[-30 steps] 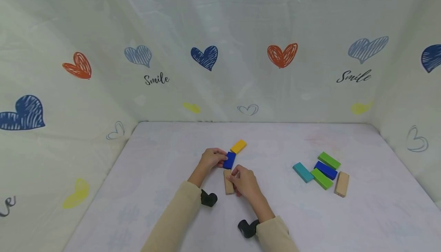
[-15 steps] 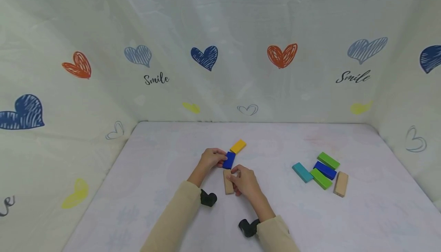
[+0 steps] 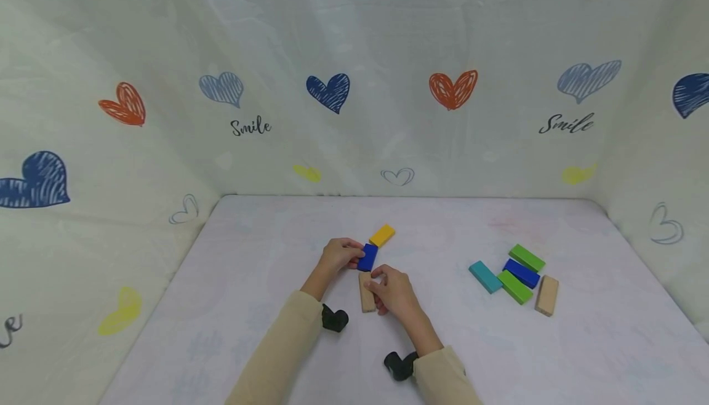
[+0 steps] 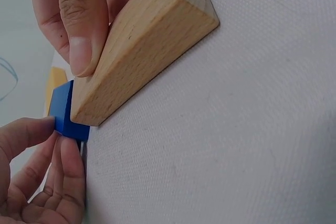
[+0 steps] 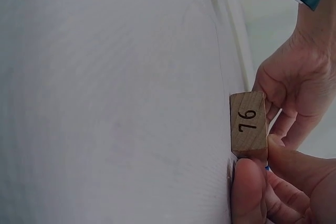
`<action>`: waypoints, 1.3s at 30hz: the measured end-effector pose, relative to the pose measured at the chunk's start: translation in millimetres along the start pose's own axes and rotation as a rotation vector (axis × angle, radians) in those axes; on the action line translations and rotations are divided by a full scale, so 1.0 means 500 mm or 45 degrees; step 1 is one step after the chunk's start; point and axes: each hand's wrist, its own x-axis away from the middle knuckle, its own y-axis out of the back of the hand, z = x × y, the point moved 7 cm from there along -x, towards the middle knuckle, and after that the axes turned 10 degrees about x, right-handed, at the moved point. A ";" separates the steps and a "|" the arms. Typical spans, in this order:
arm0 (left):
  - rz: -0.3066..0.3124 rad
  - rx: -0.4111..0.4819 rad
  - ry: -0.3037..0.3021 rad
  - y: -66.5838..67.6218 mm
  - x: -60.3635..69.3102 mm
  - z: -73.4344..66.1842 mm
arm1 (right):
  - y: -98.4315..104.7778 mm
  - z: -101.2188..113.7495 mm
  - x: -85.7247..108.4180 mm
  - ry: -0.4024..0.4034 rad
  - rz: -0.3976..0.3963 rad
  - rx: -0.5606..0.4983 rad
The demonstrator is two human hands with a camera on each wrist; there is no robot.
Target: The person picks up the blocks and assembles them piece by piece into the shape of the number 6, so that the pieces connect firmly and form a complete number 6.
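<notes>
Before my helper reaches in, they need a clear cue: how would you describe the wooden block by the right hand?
On the white table, find the right hand. It pinches a wooden block, numbered on one end, nearest the person in a row. Its plain wood sets it apart from the blue block and yellow block beyond.

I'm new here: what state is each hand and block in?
Left hand: pinching a block.
Right hand: pinching a block.
Central blue block: held by the left hand.
Central wooden block: held by the right hand.
Yellow block: lying unheld.
Teal block: lying unheld.
Far green block: lying unheld.
Near green block: lying unheld.
Outer blue block: lying between the green ones, unheld.
Outer wooden block: lying unheld.
</notes>
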 end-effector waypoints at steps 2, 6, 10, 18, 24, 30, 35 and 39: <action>-0.001 0.010 -0.011 0.000 -0.003 0.000 | 0.001 0.000 -0.002 0.003 0.003 -0.008; -0.010 0.005 -0.013 0.000 -0.006 0.002 | 0.001 -0.001 -0.005 0.009 0.020 -0.011; -0.002 -0.003 -0.026 0.003 -0.004 0.004 | 0.001 -0.001 -0.004 0.019 0.034 -0.003; -0.001 0.067 -0.053 0.014 0.008 0.012 | -0.003 -0.003 -0.001 0.054 0.035 -0.017; -0.046 0.120 -0.101 0.033 0.029 0.040 | -0.005 -0.002 0.009 0.103 0.060 -0.044; -0.007 0.101 -0.177 0.038 0.066 0.054 | 0.003 -0.006 0.025 0.175 0.064 -0.046; 0.005 0.028 -0.286 0.030 0.101 0.058 | 0.015 -0.004 0.045 0.255 0.107 -0.054; -0.005 -0.034 -0.342 0.016 0.121 0.066 | 0.037 -0.001 0.068 0.281 0.103 -0.028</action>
